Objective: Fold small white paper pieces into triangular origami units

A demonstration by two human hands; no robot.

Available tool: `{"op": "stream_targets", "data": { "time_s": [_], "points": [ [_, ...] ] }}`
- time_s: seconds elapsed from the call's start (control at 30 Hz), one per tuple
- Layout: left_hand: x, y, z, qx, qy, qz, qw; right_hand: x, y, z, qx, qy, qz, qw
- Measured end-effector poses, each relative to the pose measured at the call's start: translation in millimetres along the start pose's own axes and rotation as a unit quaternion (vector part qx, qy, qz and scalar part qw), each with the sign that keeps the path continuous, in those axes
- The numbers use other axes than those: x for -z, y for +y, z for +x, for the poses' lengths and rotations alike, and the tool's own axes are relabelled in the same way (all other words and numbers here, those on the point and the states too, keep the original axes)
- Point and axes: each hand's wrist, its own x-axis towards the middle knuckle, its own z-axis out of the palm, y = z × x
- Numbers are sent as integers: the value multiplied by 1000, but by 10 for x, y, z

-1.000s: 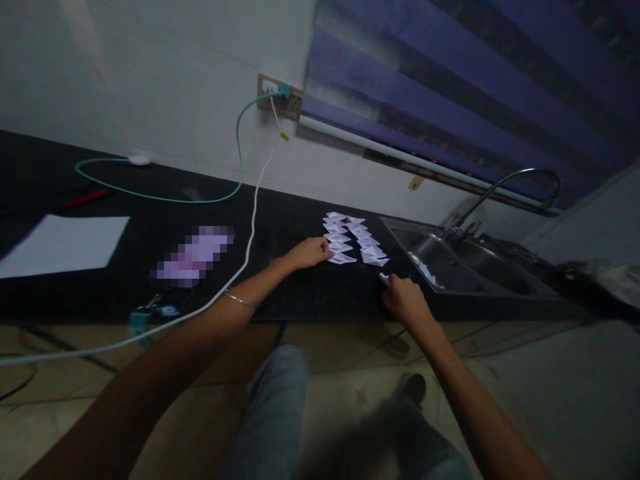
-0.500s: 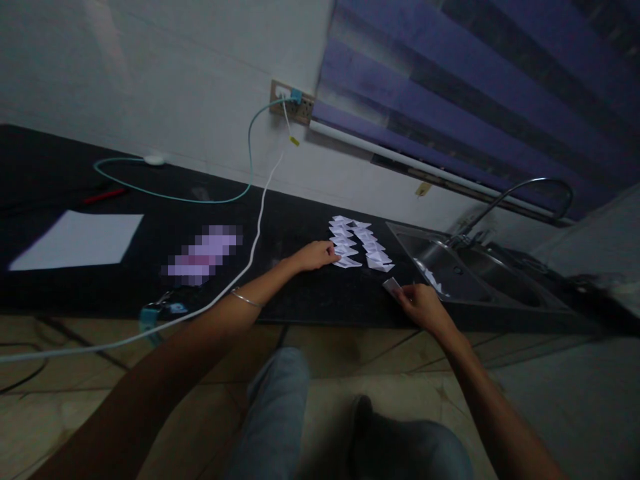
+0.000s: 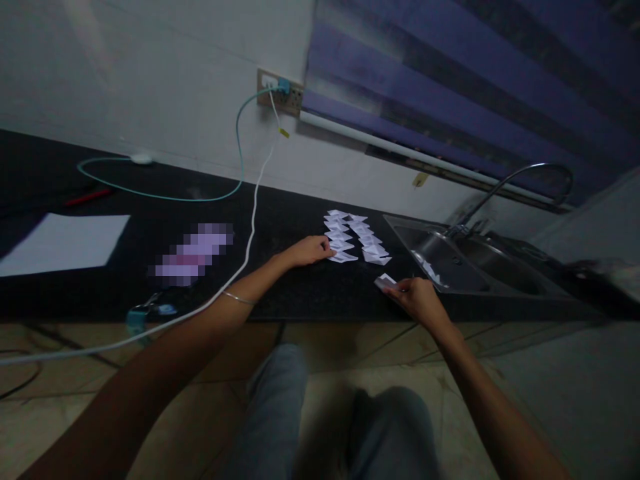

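Observation:
Two rows of small white folded paper boats lie on the dark counter, a left row (image 3: 338,226) and a right row (image 3: 367,239). My left hand (image 3: 311,251) is closed at the near end of the left row, its thumb and fingertips pinching the left tip of the nearest paper boat (image 3: 344,256). To the right, closer to the counter's front edge, my right hand (image 3: 417,297) pinches a folded white paper (image 3: 385,281), partly hidden by the fingers.
A double sink (image 3: 480,283) with a curved faucet (image 3: 520,172) is at the right; white paper pieces (image 3: 429,269) lie by its left basin. On the left are a white sheet (image 3: 67,243), a blurred purple item (image 3: 193,253) and a red pen-like object (image 3: 89,197). A white cable (image 3: 253,227) crosses the counter.
The folded paper in my right hand has turned and now shows a more opened, boat-like shape. My left hand stays at the nearest boat. The whole view has shifted slightly.

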Motion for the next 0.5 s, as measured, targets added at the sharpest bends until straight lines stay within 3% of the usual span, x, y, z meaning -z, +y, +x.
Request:
{"op": "stream_targets", "data": {
  "time_s": [0.27, 0.5],
  "points": [
    [21, 28, -34, 2, -2, 0, 1000, -20, -81, -92, 22, 34, -69, 997],
    [32, 53, -53, -10, -8, -3, 1000, -3, -172, -139, 98, 19, -98, 990]
  ]
}}
